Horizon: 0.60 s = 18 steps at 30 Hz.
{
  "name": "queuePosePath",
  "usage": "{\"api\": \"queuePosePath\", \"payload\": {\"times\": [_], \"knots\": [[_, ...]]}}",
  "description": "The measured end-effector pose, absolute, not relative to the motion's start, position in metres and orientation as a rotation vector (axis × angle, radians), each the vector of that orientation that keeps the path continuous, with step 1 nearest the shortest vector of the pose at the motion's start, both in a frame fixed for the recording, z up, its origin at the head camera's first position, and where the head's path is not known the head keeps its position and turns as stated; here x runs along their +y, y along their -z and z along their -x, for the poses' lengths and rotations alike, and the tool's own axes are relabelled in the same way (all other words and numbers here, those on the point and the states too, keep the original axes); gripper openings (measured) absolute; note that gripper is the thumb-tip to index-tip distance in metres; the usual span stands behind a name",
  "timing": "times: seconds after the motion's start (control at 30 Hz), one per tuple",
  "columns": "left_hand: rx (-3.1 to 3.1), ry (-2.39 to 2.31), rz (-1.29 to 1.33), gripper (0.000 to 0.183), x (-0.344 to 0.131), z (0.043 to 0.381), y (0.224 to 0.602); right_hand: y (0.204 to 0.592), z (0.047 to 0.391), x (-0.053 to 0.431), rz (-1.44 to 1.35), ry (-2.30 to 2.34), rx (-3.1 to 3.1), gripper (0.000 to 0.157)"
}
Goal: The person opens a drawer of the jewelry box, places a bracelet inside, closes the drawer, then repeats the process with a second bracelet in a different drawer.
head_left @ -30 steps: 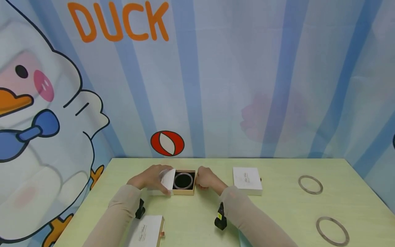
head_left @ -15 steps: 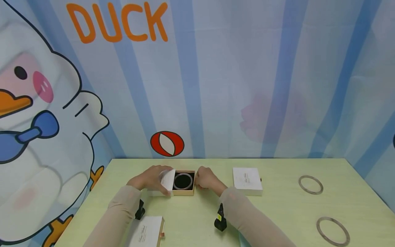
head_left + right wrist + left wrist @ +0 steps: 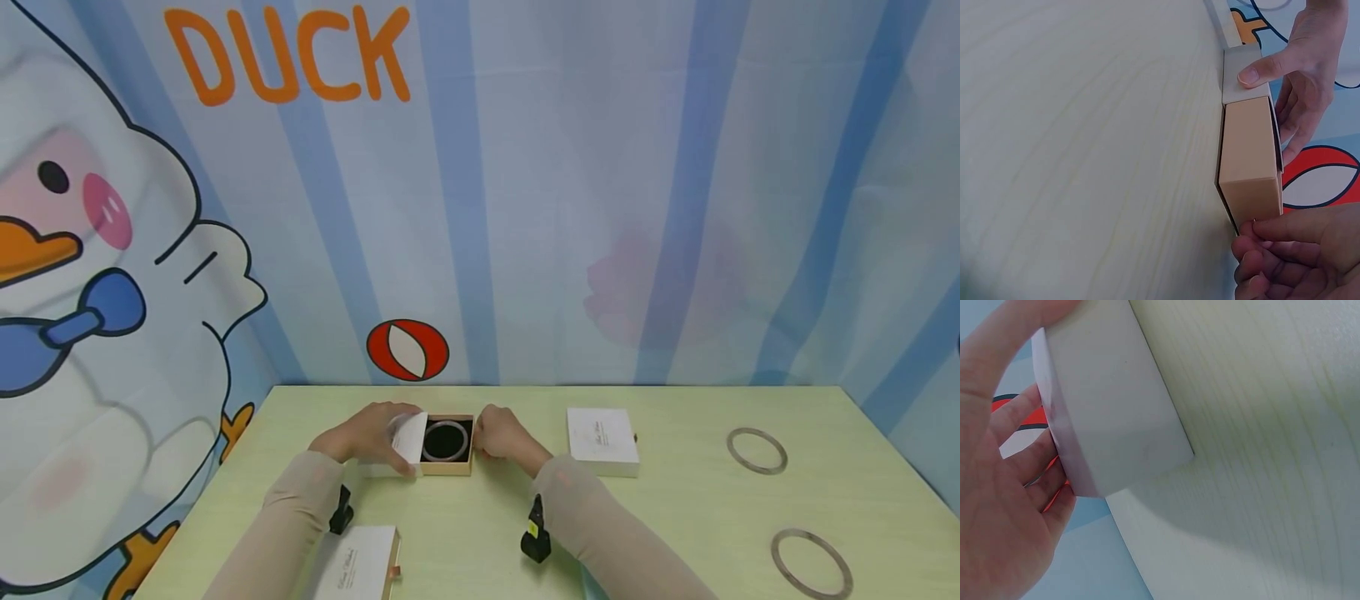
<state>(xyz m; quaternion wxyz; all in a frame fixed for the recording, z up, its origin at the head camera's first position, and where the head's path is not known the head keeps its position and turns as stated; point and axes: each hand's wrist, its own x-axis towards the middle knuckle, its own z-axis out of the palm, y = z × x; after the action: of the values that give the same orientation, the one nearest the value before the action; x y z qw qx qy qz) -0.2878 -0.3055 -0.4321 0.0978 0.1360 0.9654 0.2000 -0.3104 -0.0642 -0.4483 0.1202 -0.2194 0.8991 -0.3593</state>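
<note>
Near the table's back edge lies a white slide-out gift box, its sleeve point(image 3: 408, 440) over the left part. My left hand point(image 3: 366, 435) grips this sleeve, thumb on the near side and fingers on the far side. Out of the sleeve's right end shows a tan drawer point(image 3: 1249, 144) with a black lining. A pale ring-shaped bangle point(image 3: 446, 459) sits in it. My right hand point(image 3: 504, 433) is at the drawer's right end. There, in the right wrist view, its thumb and forefinger pinch a small pull tab, mostly hidden by the fingertips.
A similar white box point(image 3: 600, 435) stands right of my right hand. Another white box point(image 3: 354, 567) with a small tab lies at the front left, partly behind my left sleeve. Two bangles, one farther back point(image 3: 765, 471) and one nearer point(image 3: 776, 554), lie on the right. A teal item point(image 3: 592, 583) shows by my right forearm.
</note>
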Motion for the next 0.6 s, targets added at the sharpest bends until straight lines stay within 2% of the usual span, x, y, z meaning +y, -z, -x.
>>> {"api": "queuePosePath", "payload": {"times": [0.6], "knots": [[2.853, -0.583, -0.381, 0.096, -0.3037, 0.286, 0.4295, 0.4505, 0.3133, -0.0627, 0.651, 1.072, 2.604, 0.033]]}}
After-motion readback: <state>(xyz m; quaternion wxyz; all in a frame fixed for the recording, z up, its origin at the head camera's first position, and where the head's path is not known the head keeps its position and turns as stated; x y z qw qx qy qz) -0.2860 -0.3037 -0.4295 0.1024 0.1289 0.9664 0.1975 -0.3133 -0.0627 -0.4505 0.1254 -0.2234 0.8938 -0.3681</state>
